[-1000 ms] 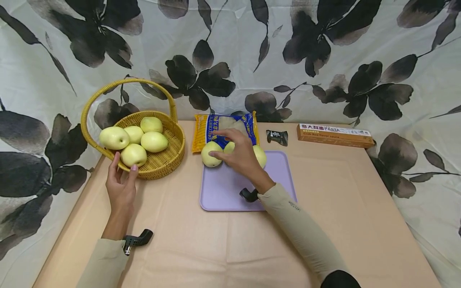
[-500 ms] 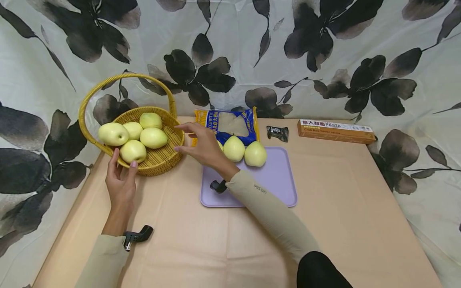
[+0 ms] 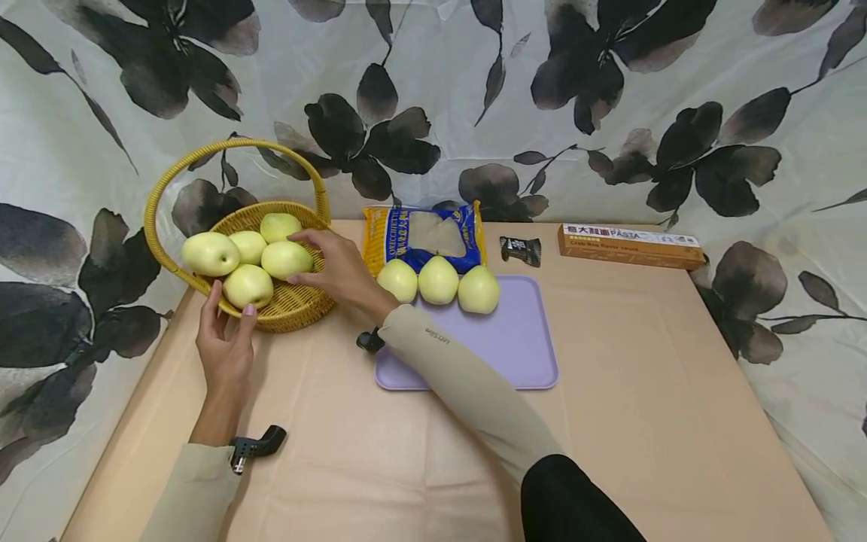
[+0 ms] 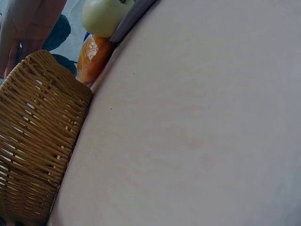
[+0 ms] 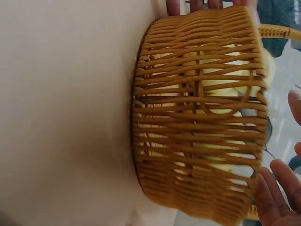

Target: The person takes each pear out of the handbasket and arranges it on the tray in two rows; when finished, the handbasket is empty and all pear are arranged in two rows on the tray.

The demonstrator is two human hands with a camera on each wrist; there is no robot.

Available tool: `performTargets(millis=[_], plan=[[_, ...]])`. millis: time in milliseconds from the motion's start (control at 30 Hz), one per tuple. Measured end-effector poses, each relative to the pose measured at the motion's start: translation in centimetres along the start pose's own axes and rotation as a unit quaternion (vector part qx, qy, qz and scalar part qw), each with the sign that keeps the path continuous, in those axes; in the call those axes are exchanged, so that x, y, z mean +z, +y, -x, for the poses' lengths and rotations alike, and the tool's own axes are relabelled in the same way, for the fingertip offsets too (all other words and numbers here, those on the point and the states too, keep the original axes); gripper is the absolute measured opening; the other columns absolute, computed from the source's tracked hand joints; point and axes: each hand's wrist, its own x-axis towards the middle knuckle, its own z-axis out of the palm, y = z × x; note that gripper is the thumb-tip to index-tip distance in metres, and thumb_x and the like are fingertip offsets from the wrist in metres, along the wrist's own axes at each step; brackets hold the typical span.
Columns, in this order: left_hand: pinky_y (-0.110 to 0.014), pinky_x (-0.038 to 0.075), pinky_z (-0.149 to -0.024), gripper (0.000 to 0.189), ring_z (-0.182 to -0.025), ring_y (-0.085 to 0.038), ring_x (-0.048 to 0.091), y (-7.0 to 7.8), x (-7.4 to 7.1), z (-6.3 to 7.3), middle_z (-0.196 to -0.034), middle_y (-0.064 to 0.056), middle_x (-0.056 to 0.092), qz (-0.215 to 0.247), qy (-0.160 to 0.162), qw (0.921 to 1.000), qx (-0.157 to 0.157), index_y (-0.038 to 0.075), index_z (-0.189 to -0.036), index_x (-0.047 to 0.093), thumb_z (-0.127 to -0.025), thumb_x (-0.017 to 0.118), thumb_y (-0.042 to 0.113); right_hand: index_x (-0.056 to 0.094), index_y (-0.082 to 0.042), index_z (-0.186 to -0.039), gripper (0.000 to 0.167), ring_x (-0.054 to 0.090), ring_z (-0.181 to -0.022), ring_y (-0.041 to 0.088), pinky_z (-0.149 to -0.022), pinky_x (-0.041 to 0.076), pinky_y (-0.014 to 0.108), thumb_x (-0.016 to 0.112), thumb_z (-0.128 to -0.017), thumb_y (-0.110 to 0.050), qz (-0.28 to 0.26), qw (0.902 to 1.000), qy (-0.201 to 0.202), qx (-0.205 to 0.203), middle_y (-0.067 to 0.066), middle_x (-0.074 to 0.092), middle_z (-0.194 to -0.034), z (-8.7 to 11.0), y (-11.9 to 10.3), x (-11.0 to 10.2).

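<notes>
At a round wicker basket (image 3: 293, 318) touched by the uncurled left grip (image 3: 225, 357), the right grip (image 3: 344, 272) gapes by smooth fruit (image 3: 279, 260).

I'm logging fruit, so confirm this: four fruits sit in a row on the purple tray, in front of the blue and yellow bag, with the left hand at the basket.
The count is wrong: the head view shows three fruits on the purple tray, not four. The bag and the left hand at the basket are as you say.

Soft, even light in the head view; dimmer, hazier wrist views.
</notes>
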Motion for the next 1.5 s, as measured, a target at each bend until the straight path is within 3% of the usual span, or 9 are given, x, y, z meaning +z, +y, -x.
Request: performTargets(millis=[200, 567, 867, 1033, 1200, 1500], plan=[[-0.019, 0.037, -0.124, 0.069, -0.164, -0.017, 0.023, 0.0, 0.0, 0.1, -0.174, 0.008, 0.026, -0.006, -0.001, 1.0000, -0.001, 0.036, -0.165, 0.038, -0.105, 0.068, 0.018, 0.062, -0.022, -0.147, 0.063, 0.059, -0.136, 0.013, -0.114, 0.044, 0.019, 0.088, -0.090, -0.033, 0.034, 0.9991, -0.022, 0.014, -0.003, 0.066, -0.148, -1.7, 0.0, 1.4], [-0.018, 0.038, -0.123, 0.070, -0.164, -0.017, 0.022, -0.4, -0.3, 0.0, -0.175, 0.008, 0.025, -0.013, -0.001, 0.9999, 0.005, 0.037, -0.165, 0.036, -0.105, 0.068, 0.020, 0.061, -0.023, -0.149, 0.063, 0.054, -0.143, 0.010, -0.120, 0.038, 0.016, 0.085, -0.092, -0.032, 0.067, 0.9954, -0.061, 0.031, -0.006, 0.063, -0.151, -4.1, -0.4, 3.1], [-0.016, 0.040, -0.120, 0.070, -0.163, -0.018, 0.023, -0.7, -0.2, 0.0, -0.174, 0.007, 0.025, -0.008, -0.001, 0.9999, 0.012, 0.036, -0.165, 0.037, -0.105, 0.069, 0.019, 0.058, -0.027, -0.152, 0.064, 0.055, -0.138, 0.014, -0.116, 0.043, 0.019, 0.084, -0.093, -0.035, 0.155, 0.9822, -0.101, 0.031, -0.003, 0.059, -0.149, -4.5, -0.2, 3.9], [-0.014, 0.041, -0.119, 0.070, -0.163, -0.019, 0.024, -0.7, -0.2, -0.1, -0.174, 0.008, 0.026, -0.010, 0.001, 0.9997, 0.021, 0.035, -0.165, 0.038, -0.104, 0.069, 0.019, 0.061, -0.028, -0.146, 0.062, 0.058, -0.124, 0.011, -0.105, 0.050, 0.021, 0.086, -0.090, -0.038, 0.160, 0.9806, -0.102, 0.051, -0.001, 0.055, -0.141, -4.2, -0.4, 3.9], [-0.015, 0.039, -0.122, 0.070, -0.164, -0.019, 0.023, -0.7, -0.2, 0.0, -0.174, 0.008, 0.027, -0.010, 0.005, 0.9998, 0.016, 0.037, -0.164, 0.038, -0.104, 0.069, 0.019, 0.062, -0.029, -0.145, 0.062, 0.058, -0.122, 0.009, -0.104, 0.050, 0.022, 0.087, -0.089, -0.041, 0.168, 0.9771, -0.102, 0.081, -0.004, 0.057, -0.140, -3.9, -0.6, 3.7], [-0.017, 0.039, -0.123, 0.070, -0.164, -0.019, 0.022, -0.4, -0.2, 0.1, -0.175, 0.007, 0.026, -0.015, 0.006, 0.9998, 0.010, 0.037, -0.164, 0.037, -0.104, 0.069, 0.020, 0.064, -0.024, -0.144, 0.062, 0.059, -0.121, 0.010, -0.104, 0.051, 0.022, 0.087, -0.090, -0.042, 0.143, 0.9868, -0.056, 0.050, -0.004, 0.062, -0.137, -2.4, -1.0, 2.5]])
